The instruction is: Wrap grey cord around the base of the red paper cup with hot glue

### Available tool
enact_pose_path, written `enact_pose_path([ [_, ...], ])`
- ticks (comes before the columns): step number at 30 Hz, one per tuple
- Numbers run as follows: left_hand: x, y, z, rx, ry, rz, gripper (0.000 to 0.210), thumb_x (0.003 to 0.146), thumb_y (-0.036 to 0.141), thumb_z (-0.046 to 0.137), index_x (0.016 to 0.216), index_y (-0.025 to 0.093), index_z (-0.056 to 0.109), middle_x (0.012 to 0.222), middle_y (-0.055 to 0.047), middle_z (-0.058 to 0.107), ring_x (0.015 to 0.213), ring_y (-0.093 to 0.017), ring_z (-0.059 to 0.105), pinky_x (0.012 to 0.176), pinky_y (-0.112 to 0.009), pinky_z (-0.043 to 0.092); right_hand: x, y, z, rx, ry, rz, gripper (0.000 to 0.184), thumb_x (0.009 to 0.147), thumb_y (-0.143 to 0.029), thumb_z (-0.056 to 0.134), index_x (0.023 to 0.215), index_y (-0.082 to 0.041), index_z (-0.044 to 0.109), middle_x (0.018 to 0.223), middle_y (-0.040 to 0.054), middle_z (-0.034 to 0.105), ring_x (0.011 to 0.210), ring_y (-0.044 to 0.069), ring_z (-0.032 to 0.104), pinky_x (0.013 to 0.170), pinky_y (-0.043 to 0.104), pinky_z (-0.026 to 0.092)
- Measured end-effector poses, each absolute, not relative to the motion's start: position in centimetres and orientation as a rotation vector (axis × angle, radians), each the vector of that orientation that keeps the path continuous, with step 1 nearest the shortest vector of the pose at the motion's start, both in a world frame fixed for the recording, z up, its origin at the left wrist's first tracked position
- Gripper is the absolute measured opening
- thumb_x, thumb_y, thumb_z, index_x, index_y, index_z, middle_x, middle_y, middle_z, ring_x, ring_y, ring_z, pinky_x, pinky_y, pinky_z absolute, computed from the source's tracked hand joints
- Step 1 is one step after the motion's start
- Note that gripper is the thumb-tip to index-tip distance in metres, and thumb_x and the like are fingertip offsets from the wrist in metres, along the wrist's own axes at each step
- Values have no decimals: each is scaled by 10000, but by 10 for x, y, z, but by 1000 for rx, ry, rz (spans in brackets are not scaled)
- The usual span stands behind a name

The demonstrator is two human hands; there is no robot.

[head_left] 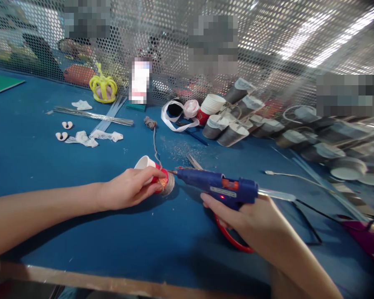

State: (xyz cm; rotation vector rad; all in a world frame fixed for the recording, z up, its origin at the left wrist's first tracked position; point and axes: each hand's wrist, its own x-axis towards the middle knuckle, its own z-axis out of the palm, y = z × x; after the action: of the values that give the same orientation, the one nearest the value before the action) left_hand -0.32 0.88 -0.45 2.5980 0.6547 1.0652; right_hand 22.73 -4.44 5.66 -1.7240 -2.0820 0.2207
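Note:
My left hand (134,185) is closed around a red and white paper cup (161,182) that lies tilted on its side. Grey yarn is wound round the cup's lower end, and a strand (155,143) runs from it to a small yarn bundle (150,122). My right hand (239,214) grips a blue glue gun (216,187) with a clear glue stick (277,194) in its back and a small red light lit. The gun's nozzle is at the cup beside the wound yarn; whether it touches cannot be told. Red-handled scissors (230,241) lie partly hidden beneath the gun and right hand.
Grey-wrapped cups (233,133) with white fabric stand at the back right. A yellow crown-shaped basket (103,89), a phone (139,81), metal wires (93,115) and white lace (86,138) are farther back. A perforated metal screen (168,50) borders the blue table. The gun's black cord trails right.

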Motion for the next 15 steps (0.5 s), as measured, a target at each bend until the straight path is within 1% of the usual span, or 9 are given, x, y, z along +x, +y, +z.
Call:
enact_pose_path([
  [2, -3, 9, -4, 2597, 648, 1068, 133, 935, 193, 368, 1032, 147, 446, 619, 18, 601, 490, -93, 573, 445, -161, 373, 227, -43, 56, -1767, -2054, 284, 246, 781, -329, 530, 567, -246, 617, 360, -28, 554, 296, 131, 498, 324, 237, 376],
  [5, -3, 9, -5, 2584, 654, 1064, 142, 933, 193, 373, 1042, 140, 447, 605, 24, 591, 482, -89, 567, 437, -156, 365, 228, -43, 56, -1855, -2029, 373, 259, 771, -362, 543, 551, -246, 614, 356, -24, 546, 308, 134, 503, 337, 241, 377],
  [9, -3, 8, -5, 2585, 679, 1057, 152, 936, 205, 369, 1046, 143, 454, 600, 32, 590, 448, -77, 537, 428, -151, 355, 229, -46, 61, -1929, -1986, 502, 260, 747, -389, 556, 539, -241, 604, 384, -12, 569, 336, 143, 531, 356, 244, 399],
  [12, -3, 9, -5, 2578, 689, 1048, 161, 936, 208, 370, 1053, 141, 457, 590, 38, 584, 429, -70, 515, 418, -148, 346, 226, -47, 63, -1963, -1914, 537, 272, 739, -383, 550, 506, -245, 576, 374, -7, 562, 335, 148, 529, 353, 250, 400],
  [15, -3, 9, -5, 2568, 668, 1059, 152, 934, 202, 372, 1046, 140, 454, 566, 50, 558, 419, -67, 502, 411, -146, 341, 221, -45, 64, -1962, -1894, 544, 253, 730, -384, 550, 516, -251, 578, 371, -8, 561, 326, 150, 522, 344, 258, 390],
])
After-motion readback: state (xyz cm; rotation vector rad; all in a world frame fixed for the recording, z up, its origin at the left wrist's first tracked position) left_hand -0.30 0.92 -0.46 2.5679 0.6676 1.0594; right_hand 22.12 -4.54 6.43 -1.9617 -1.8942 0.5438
